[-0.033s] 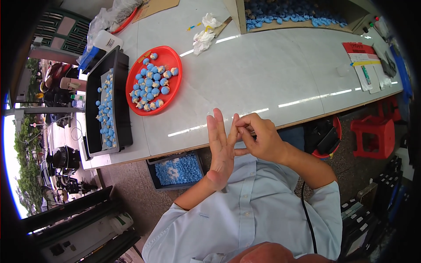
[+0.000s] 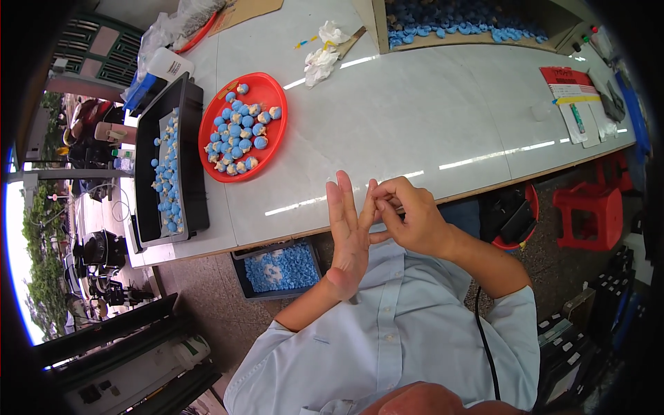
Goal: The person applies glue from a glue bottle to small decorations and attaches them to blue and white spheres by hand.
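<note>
My left hand [image 2: 349, 238] is held up flat over the table's front edge, fingers straight and apart, holding nothing. My right hand [image 2: 409, 220] is curled beside it, its fingertips pinching at the tips of the left hand's fingers. Whether something small sits between them is too small to tell. The white table [image 2: 415, 117] lies just beyond both hands. A round red tray [image 2: 268, 88] of small blue and cream balls is to the upper left of my hands, out of their touch.
A black tray [image 2: 146, 180] with several blue pieces lies left of the red tray. Under the table stands a bin of blue bits [image 2: 280, 268]. Crumpled white tissue [image 2: 321, 54], a box of blue pieces [image 2: 456, 21], papers [image 2: 574, 97], and a red stool [image 2: 588, 207] lie farther off.
</note>
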